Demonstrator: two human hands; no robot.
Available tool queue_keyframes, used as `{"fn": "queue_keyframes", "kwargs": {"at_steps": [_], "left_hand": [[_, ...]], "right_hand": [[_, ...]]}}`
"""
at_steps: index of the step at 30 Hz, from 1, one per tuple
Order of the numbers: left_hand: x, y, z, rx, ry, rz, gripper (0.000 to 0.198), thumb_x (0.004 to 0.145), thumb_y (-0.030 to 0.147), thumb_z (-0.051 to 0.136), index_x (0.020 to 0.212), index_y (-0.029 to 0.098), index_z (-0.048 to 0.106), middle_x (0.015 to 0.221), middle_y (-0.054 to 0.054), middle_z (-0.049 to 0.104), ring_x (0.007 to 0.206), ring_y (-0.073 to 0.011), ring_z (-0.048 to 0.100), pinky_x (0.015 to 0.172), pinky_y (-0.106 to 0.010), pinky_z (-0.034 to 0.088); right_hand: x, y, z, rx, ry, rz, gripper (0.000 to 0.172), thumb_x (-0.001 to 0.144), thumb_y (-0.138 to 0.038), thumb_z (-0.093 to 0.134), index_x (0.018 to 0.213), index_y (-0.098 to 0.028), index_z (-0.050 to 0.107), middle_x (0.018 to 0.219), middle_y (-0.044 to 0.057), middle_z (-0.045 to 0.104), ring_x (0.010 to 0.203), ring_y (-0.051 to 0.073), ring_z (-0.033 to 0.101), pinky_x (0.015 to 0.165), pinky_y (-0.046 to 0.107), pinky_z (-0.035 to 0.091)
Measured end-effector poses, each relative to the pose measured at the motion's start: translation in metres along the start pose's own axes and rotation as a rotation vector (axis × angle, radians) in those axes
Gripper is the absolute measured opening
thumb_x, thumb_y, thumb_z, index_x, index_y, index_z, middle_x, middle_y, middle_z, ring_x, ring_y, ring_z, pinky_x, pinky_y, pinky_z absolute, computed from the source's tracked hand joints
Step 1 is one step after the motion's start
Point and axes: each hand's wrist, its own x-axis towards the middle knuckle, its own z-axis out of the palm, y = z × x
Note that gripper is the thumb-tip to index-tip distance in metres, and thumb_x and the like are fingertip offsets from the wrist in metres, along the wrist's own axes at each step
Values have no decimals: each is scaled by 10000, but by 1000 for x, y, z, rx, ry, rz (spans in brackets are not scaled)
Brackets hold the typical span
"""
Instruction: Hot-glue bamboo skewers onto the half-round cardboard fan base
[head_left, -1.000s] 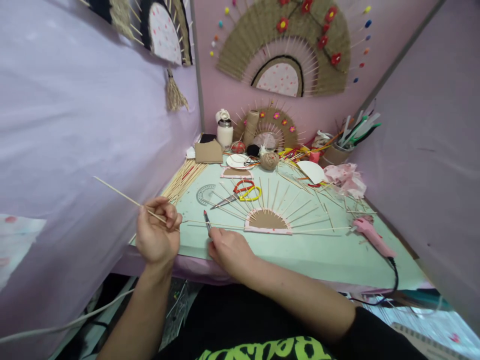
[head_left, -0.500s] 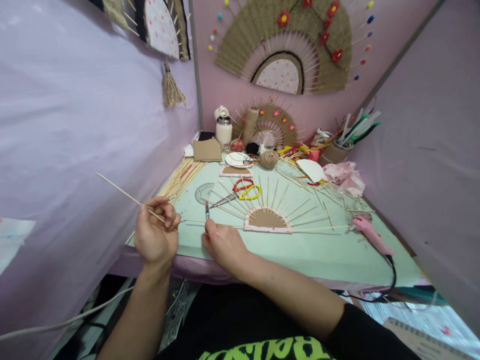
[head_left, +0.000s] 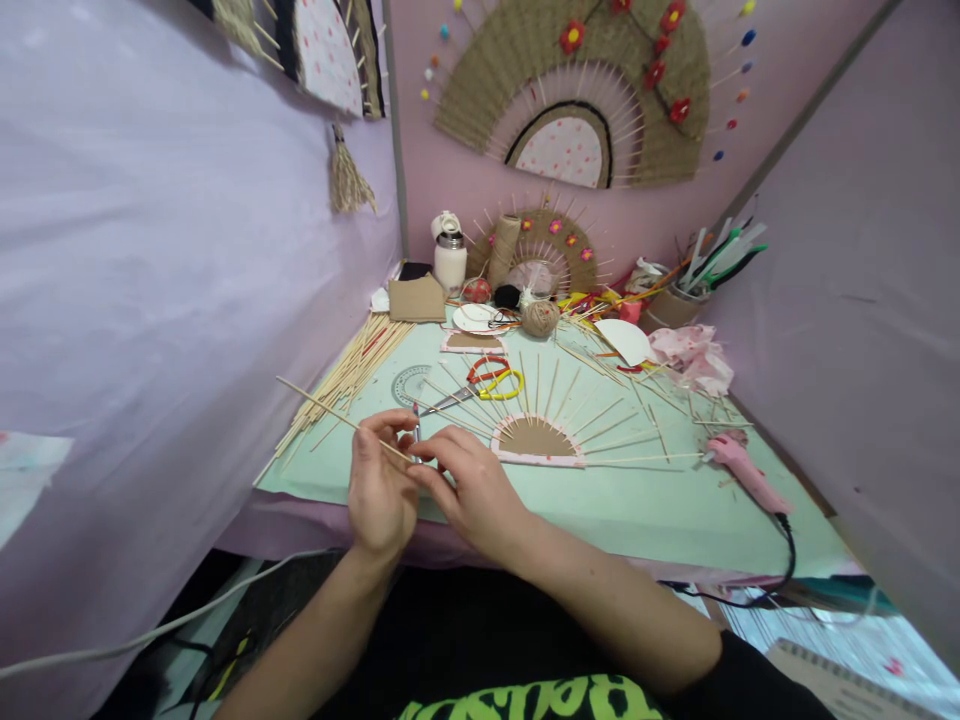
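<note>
My left hand [head_left: 382, 490] is closed around a thin wooden stick [head_left: 322, 405], which slants up and left out of its fingers. My right hand [head_left: 480, 490] meets it, thumb and fingertips pinching the stick's lower end. Between the hands shows a slim pen [head_left: 417, 425] with a red tip; I cannot tell whether fingers touch it. Just beyond my right hand lies a cardboard half circle [head_left: 536, 437] with a pink edge and thin sticks fanning out from it. Red and yellow handled scissors [head_left: 495, 380] lie behind, beside a clear protractor [head_left: 411, 386].
A heap of wooden sticks [head_left: 341, 375] covers the table's left side. At the right lies a pink glue gun [head_left: 742, 470] with a black cord. Twine balls [head_left: 540, 318], a white bottle [head_left: 450, 264] and cardboard [head_left: 417, 300] stand at the back. Fabric walls enclose the table.
My left hand has moved right with the stick, bringing it to my right hand. My right hand's fingers have shifted from the pen's lower end to the stick's end.
</note>
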Motion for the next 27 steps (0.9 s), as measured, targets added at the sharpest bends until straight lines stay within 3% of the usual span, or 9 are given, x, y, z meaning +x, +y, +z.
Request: {"fn": "queue_keyframes", "kwargs": {"at_steps": [5, 8, 10, 12, 14, 18, 20, 27], "left_hand": [[-6, -8, 8, -46, -43, -39, 400, 910, 607, 538, 971, 232, 663, 1005, -44, 622, 939, -153, 572, 809, -256, 461], [-1, -8, 5, -7, -41, -45, 362, 940, 548, 506, 1101, 248, 629, 1063, -57, 613, 923, -155, 559, 771, -258, 444], [5, -8, -2, 65, 82, 100, 286, 939, 452, 530, 1126, 251, 609, 1094, -52, 595, 902, -140, 541, 740, -238, 418], [14, -8, -14, 143, 212, 337, 239, 921, 387, 544, 1104, 246, 604, 1093, -44, 584, 893, -139, 532, 743, -239, 407], [23, -8, -27, 276, 261, 538, 221, 919, 358, 528, 1085, 237, 609, 1057, -45, 591, 922, -162, 539, 804, -274, 413], [36, -8, -47, 767, 50, 684, 166, 910, 269, 546, 1003, 209, 671, 1036, -74, 633, 1047, -227, 558, 975, -383, 379], [39, -9, -51, 900, -21, 720, 170, 901, 220, 537, 967, 210, 693, 1029, -77, 656, 1048, -238, 574, 1023, -425, 348], [42, -12, -54, 973, -44, 684, 209, 858, 173, 526, 894, 225, 725, 1006, -67, 696, 1029, -250, 601, 1033, -459, 354]], "right_hand": [[3, 6, -7, -10, -39, 15, 106, 956, -189, 561, 931, -190, 663, 911, 37, 645, 879, 151, 579, 812, 264, 448], [10, 17, -19, -151, -10, 38, 158, 978, -210, 523, 933, -187, 673, 912, 49, 642, 892, 163, 568, 817, 275, 435], [16, 27, -30, -312, -7, 110, 189, 981, -205, 507, 926, -183, 686, 923, 64, 640, 908, 181, 559, 819, 293, 419], [20, 37, -38, -442, -92, 178, 221, 973, -168, 495, 885, -170, 697, 901, 70, 634, 893, 186, 553, 793, 291, 401], [23, 44, -41, -525, -191, 226, 250, 963, -134, 487, 842, -159, 704, 871, 69, 626, 873, 181, 548, 768, 285, 381], [23, 49, -33, -568, -281, 261, 250, 954, -137, 497, 848, -148, 723, 892, 75, 633, 881, 177, 548, 755, 275, 360], [23, 49, -29, -564, -282, 259, 246, 950, -143, 501, 862, -147, 731, 920, 80, 639, 902, 182, 550, 765, 275, 362], [23, 51, -28, -581, -308, 275, 267, 944, -139, 489, 851, -141, 739, 896, 92, 644, 886, 194, 560, 756, 288, 369]]}}
